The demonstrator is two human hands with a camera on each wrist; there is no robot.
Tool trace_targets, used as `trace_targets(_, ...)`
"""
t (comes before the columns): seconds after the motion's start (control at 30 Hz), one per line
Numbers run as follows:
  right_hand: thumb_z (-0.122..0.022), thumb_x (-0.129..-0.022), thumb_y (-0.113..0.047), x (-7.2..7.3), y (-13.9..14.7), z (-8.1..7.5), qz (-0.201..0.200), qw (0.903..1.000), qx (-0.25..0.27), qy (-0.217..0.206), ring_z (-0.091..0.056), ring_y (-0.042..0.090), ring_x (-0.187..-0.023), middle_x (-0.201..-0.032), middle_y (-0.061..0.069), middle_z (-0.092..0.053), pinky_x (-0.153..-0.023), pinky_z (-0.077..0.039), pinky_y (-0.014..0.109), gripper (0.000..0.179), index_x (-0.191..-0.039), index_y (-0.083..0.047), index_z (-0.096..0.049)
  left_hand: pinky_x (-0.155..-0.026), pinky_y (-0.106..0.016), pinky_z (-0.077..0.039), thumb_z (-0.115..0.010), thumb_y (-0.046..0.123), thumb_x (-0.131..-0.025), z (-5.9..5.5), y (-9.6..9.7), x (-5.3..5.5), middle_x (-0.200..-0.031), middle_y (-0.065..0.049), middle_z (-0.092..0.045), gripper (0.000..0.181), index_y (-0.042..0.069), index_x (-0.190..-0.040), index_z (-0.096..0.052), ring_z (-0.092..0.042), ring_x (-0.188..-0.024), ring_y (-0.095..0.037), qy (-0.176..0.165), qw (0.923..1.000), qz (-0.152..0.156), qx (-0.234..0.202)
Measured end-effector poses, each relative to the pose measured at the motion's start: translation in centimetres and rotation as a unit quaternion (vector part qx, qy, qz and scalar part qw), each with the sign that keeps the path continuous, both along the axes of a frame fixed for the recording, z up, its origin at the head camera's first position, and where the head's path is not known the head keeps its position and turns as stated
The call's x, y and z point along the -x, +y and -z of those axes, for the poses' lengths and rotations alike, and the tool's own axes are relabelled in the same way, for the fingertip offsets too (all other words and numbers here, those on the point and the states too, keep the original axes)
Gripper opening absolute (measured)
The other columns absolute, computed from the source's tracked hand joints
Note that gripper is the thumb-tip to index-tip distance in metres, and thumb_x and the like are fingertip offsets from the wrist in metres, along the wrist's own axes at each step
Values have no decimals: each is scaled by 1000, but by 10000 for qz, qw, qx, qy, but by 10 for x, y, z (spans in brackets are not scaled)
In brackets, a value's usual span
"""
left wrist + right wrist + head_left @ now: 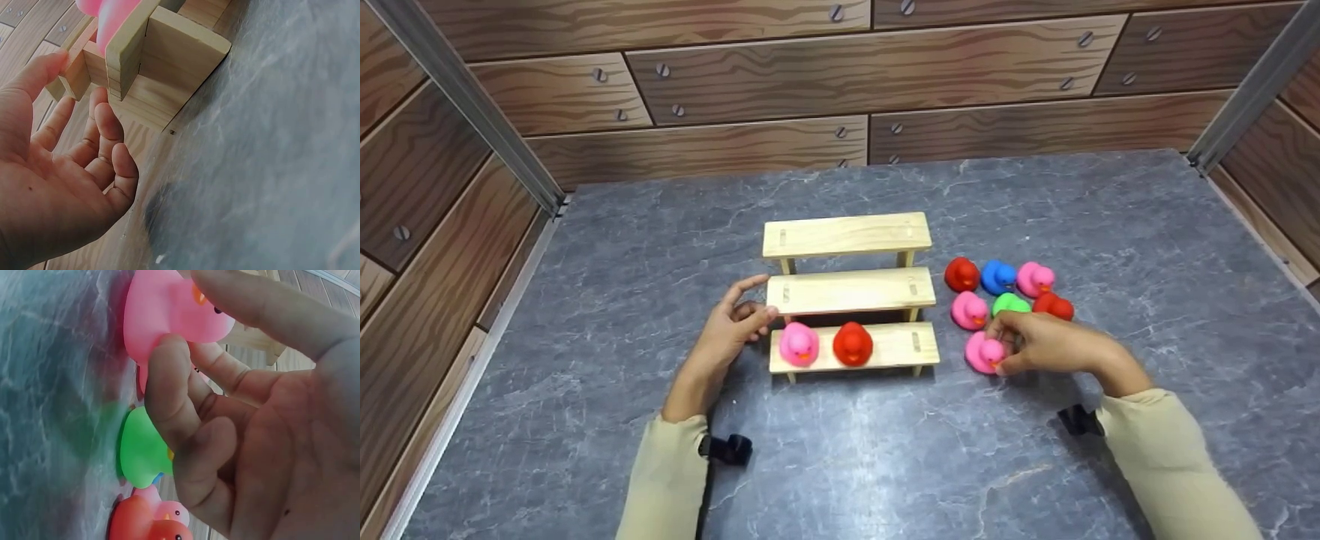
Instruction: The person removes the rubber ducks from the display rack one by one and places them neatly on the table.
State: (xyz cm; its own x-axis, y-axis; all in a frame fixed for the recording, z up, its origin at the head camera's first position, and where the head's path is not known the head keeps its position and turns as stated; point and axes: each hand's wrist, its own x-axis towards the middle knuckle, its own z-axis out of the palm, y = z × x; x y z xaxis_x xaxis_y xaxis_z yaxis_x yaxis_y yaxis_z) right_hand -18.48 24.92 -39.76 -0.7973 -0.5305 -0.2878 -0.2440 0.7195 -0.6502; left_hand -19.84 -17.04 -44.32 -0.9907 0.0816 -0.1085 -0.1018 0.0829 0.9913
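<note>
A three-tier wooden display stand point(851, 292) stands mid-table, each tier a pale plank. My left hand point(731, 322) holds the left end of its middle tier between thumb and index finger; the left wrist view shows the other fingers point(125, 169) curled loosely below. On the lowest tier sit a pink rubber duck point(799, 345) at the left and a red rubber duck point(853, 344) beside it. To the right of the stand, my right hand point(1054, 343) pinches another pink rubber duck point(154, 318) by its head, thumb on one side and fingers on the other. This duck is low over the tabletop.
Behind my right hand are rows of ducks: red point(961, 275), blue point(998, 277) and pink point(1036, 279) at the back, then pink point(970, 310), green point(1011, 303) and red point(1054, 305). Wood-patterned walls point(810, 75) enclose the grey marbled table point(847, 465).
</note>
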Motion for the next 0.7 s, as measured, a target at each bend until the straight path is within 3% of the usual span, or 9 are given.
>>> trace_targets(0.7,-73,-81,-15,-1,2,-2,-132,9993,337,-75,-51,10,-75,-84,2,-56,-66,-43,20,32,-106,-3,-58,-64,-22,-42,-66,10,-90,0,0,-1,-78,4,-59,54,15,-140,-46,-52,-66,-10,30,10000,32,7)
